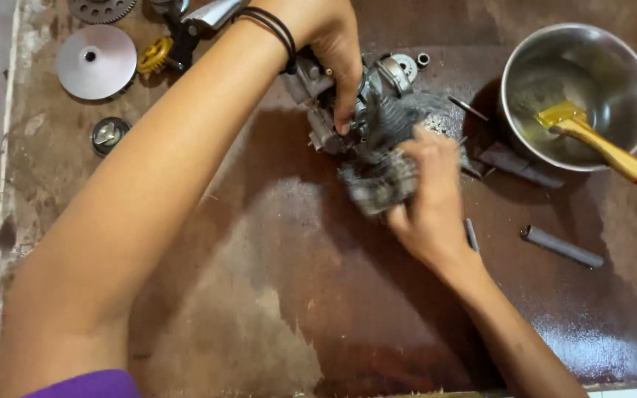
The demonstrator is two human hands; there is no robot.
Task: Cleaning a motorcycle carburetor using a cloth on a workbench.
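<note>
1. The right hand [427, 193] grips a grey finned engine part [377, 183], mid-table; blurred, so the exact hold is unclear. On the oily, wet-looking table [274, 295] it could slip and drop.
2. The left hand [337, 51] clasps the small engine body [348, 110] just beyond, fingers curled over it; pinching between the parts seems possible.
3. Loose metal tubes [562, 246] near the steel bowl [632, 59] and its brush [602, 144] could roll away.
4. Farther parts at the top left are cut off.

place: repair workshop | evidence: greasy floor [274, 295], gear [99, 9], engine part [377, 140], steel bowl [525, 66]
</note>
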